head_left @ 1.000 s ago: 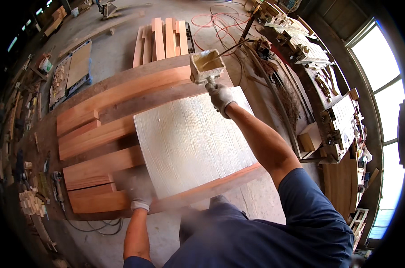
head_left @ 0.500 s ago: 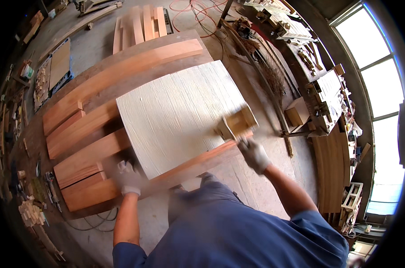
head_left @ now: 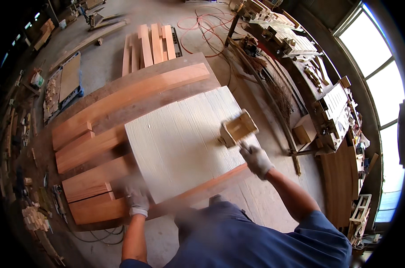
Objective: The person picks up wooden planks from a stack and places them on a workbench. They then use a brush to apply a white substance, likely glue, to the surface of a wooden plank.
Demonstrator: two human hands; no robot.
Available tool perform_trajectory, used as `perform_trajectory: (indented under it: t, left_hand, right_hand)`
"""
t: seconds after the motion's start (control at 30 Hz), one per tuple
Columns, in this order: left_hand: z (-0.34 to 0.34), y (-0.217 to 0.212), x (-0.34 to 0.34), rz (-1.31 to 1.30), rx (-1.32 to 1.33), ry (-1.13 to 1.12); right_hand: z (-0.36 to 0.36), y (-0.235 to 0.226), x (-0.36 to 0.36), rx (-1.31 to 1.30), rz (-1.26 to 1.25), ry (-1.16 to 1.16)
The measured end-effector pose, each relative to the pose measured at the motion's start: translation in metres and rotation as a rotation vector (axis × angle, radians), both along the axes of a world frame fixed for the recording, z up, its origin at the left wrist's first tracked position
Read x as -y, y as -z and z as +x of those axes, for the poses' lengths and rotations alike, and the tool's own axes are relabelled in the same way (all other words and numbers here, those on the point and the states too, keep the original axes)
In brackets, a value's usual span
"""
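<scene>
My gloved right hand (head_left: 256, 161) is closed round the handle of a box-shaped wooden spreader (head_left: 242, 128), which is open on top and tan inside. The spreader is over the right part of a large panel (head_left: 175, 143) whose top has a pale, ridged wet-looking coat. My gloved left hand (head_left: 136, 198) is at the panel's near left corner, beside reddish wooden boards (head_left: 97, 210); its fingers are blurred, so their grip is unclear. The panel rests across several such boards on a brown worktable (head_left: 202, 60).
More reddish planks (head_left: 146, 47) stand stacked beyond the table. A red hose (head_left: 207, 29) lies coiled on the floor. To the right are a bench with clamped pieces (head_left: 334, 107) and a bundle of twigs (head_left: 280, 96). A flat cart (head_left: 70, 78) is at far left.
The whole view has shifted, so the scene sits lower. My right hand has moved the spreader farther from me along the panel's right side. My left hand keeps about the same place beside the panel.
</scene>
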State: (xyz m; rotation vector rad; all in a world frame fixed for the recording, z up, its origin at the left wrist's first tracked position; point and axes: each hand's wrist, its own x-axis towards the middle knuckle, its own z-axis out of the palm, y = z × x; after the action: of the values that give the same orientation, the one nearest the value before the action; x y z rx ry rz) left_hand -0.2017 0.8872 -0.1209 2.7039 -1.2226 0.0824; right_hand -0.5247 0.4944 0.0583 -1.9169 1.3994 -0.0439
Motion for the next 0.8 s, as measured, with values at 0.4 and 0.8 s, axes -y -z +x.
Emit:
perform_trajectory:
  t: [0.4, 0.8]
  left_hand:
    - [0.0, -0.008, 0.002, 0.063, -0.163, -0.117]
    - [0.001, -0.008, 0.009, 0.129, -0.092, -0.071]
  right_hand:
    - [0.196, 0.044, 0.179, 0.243, -0.339, -0.062]
    - [0.0, 0.032, 0.038, 0.062, -0.093, 0.001]
